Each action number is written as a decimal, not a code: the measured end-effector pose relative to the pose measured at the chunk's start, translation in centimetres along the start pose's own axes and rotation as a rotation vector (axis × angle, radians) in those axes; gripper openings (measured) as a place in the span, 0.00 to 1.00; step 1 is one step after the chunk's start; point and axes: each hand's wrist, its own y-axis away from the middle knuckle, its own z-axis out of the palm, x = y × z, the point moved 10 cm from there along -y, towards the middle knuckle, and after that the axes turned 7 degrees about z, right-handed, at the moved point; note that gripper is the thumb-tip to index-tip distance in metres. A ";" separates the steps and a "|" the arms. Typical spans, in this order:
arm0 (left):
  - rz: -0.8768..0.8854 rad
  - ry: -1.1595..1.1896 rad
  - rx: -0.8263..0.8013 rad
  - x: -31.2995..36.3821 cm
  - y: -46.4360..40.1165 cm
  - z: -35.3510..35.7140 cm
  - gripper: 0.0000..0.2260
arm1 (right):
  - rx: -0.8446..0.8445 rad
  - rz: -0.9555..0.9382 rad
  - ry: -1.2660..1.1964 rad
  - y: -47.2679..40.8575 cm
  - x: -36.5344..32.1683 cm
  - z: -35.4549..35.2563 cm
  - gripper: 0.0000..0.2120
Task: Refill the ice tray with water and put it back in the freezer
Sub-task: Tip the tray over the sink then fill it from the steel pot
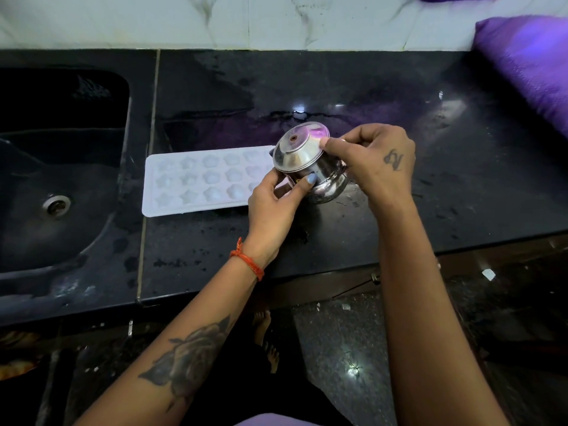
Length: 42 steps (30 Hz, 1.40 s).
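Observation:
A white ice tray (199,179) with star and flower shaped cells lies flat on the black counter (307,241), just right of the sink. Over its right end, a small steel pot (322,179) with a steel lid (299,149) is tilted toward me. My left hand (273,204) grips the pot's lower body from the left, thumb on its side. My right hand (378,161) pinches the lid's rim from the right. The tray's right end is hidden behind the pot and my left hand.
A dark sink (55,167) with a metal drain (56,204) is set into the counter at left. A purple cloth (528,63) lies at the back right. The counter is wet in patches. Pale tiles (246,20) back it. My bare feet show on the floor below.

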 end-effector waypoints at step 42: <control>0.006 0.179 0.279 0.8 3.8 -12.9 0.04 | -0.244 -0.277 0.226 7.2 -9.4 11.4 0.10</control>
